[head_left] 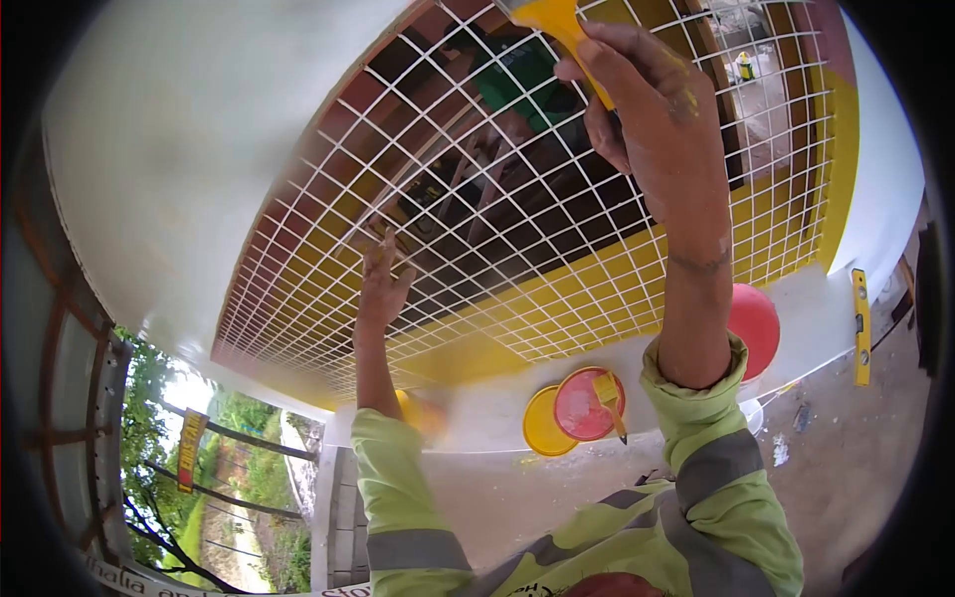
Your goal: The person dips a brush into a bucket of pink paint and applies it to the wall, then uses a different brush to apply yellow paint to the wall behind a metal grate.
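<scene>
My right hand [662,109] is raised at the top, closed round the yellow handle of a paintbrush [557,22]. A bit of metal shows above the handle; the brush's tip is cut off by the frame. Yellow paint marks the back of this hand. Lower on the left, my left hand [383,284] reaches up against a white wire mesh [468,214], fingers stretched out and thumb apart. The mesh covers a wall opening with yellow and dark red painted surfaces [587,294] around and behind it.
Below stand a yellow lid [542,423] and a red lid [577,423] with another paintbrush [607,393] on it. A red bucket top [753,328] is right of my forearm. A yellow spirit level [861,328] leans at right. Behind the mesh is a person in green [517,80].
</scene>
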`<state>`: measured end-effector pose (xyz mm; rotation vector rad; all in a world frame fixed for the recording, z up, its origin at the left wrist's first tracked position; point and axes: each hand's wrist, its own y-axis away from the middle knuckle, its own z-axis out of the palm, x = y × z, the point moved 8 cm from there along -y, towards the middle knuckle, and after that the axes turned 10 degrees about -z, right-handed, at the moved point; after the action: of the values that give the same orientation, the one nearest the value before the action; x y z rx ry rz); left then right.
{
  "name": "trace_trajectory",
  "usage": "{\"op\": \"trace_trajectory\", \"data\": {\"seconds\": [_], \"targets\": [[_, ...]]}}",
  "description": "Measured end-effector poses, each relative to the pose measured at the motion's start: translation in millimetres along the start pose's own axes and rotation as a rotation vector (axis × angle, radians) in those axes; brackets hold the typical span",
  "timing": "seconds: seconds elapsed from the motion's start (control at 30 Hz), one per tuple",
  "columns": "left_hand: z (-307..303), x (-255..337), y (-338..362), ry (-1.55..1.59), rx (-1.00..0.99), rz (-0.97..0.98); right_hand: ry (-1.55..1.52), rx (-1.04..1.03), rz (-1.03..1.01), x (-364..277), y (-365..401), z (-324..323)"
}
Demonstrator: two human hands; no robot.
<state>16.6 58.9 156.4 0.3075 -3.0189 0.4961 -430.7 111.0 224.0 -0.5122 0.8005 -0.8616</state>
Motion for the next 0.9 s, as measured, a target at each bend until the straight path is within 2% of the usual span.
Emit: {"op": "trace_trajectory", "data": {"seconds": [0.1,0.2,0.33,0.37,0.47,0.6,0.73,0.9], "targets": [[4,-5,-4,0.052,0.101,0.140,0.009,-0.023,0.084,17,8,-5],[3,-5,-3,0.044,0.102,0.093,0.116,-0.156,0.165,26,-10,13],[3,-5,-5,0.017,0.104,0.108,0.091,-0.204,0.077,-4,-20,31],[4,-6,-5,0.037,0.083,0.104,0.014,-0.097,0.026,-17,-9,26],[8,-8,-9,0.013,0.116,0.139,0.051,-0.088,0.150,4,9,7],[11,-12,-12,0.047,0.108,0.133,0.021,-0.181,0.244,30,0,40],[8,-12,-12,0.072,0.126,0.155,0.021,-0.156,0.118,12,-6,71],[13,-14,-11,0.120,0.118,0.123,0.043,-0.118,0.187,32,21,50]]}}
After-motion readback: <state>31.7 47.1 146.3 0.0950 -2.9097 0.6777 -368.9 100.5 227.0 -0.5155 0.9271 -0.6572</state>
